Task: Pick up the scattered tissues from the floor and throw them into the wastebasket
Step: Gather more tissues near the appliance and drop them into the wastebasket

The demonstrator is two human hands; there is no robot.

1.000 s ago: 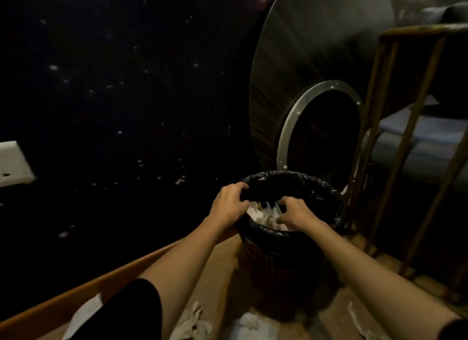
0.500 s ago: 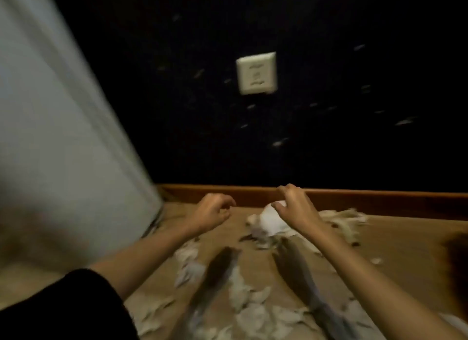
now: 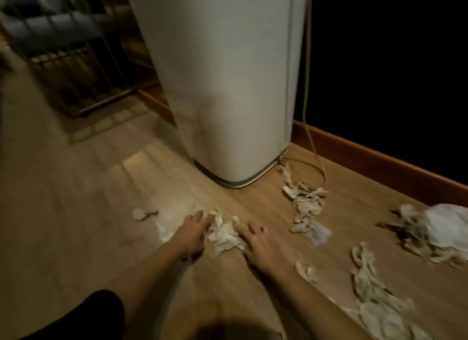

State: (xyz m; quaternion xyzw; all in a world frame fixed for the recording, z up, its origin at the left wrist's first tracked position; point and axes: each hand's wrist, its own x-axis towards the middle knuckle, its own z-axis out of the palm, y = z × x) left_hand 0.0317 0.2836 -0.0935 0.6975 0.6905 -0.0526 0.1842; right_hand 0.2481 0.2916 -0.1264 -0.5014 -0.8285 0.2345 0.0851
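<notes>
Both hands, left [image 3: 191,234] and right [image 3: 260,246], lie splayed on the wood floor [image 3: 76,213], grip apart, flanking a crumpled tissue [image 3: 225,234]; bare floor lies leftward, a smooth white appliance [image 3: 228,86] ahead.

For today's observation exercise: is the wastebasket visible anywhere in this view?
No. Only the wooden floor, scattered tissues, a tall white appliance and both hands appear.

The white appliance [image 3: 228,86] runs off the top edge of the frame. At the far right, a tissue heap [image 3: 430,230] is smeared by motion blur, its edge cut off. The lower-right tissue strip [image 3: 374,299] leaves the bottom edge. Upper-left furniture [image 3: 63,35] is blurred beyond telling.
</notes>
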